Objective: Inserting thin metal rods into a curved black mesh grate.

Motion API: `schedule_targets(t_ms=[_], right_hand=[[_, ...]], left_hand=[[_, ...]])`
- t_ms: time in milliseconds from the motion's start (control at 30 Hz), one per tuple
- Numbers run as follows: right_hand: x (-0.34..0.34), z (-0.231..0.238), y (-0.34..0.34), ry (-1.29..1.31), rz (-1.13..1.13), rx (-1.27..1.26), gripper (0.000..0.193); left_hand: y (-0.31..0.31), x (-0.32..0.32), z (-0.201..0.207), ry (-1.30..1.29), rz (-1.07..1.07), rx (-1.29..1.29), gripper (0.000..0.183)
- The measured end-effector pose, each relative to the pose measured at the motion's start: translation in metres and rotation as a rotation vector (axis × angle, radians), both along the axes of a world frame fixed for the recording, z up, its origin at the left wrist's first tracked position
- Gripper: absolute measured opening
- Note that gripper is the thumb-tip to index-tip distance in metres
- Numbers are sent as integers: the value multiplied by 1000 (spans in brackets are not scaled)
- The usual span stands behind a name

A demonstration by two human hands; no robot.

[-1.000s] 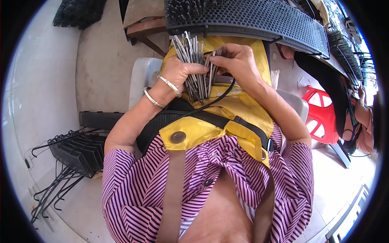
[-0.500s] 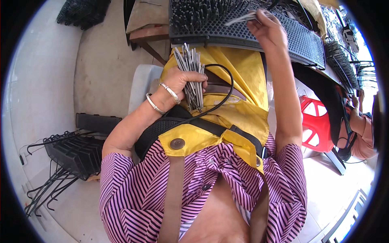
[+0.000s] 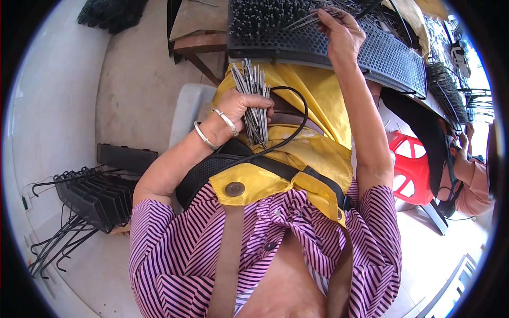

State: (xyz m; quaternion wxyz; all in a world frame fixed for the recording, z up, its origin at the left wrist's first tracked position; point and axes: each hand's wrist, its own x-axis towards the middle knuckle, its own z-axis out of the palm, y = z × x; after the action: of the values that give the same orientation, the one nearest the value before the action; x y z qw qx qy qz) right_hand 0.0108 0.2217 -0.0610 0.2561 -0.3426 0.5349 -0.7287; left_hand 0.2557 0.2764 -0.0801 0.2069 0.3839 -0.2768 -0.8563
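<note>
Up high, the right hand (image 3: 342, 33) pinches thin grey metal pins (image 3: 307, 20) lying flat over the near edge of the black studded board (image 3: 392, 55), while the left hand (image 3: 241, 108) grips an upright bundle of grey metal pins (image 3: 254, 100) lower down.

Head-worn fisheye, steeply downward, close.

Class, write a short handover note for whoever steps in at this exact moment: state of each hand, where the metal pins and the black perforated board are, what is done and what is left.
Left hand: closed around a bundle of metal pins, held over the yellow apron.
Right hand: raised to the black perforated board, pinching a few pins at its surface.
Done: many pins already stand in the board's far rows.
Left: the near rows look unfilled; the bundle is still thick.
</note>
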Motion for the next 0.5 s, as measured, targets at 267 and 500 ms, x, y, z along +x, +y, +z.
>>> schedule_targets(t_ms=[267,500], right_hand=[[14,12,2,306,104,36,5],[23,31,1,881,236,-103,11]], left_hand=[[0,1,-1,-13,-14,21,11],[-2,2,-6,7,-33,62,10]])
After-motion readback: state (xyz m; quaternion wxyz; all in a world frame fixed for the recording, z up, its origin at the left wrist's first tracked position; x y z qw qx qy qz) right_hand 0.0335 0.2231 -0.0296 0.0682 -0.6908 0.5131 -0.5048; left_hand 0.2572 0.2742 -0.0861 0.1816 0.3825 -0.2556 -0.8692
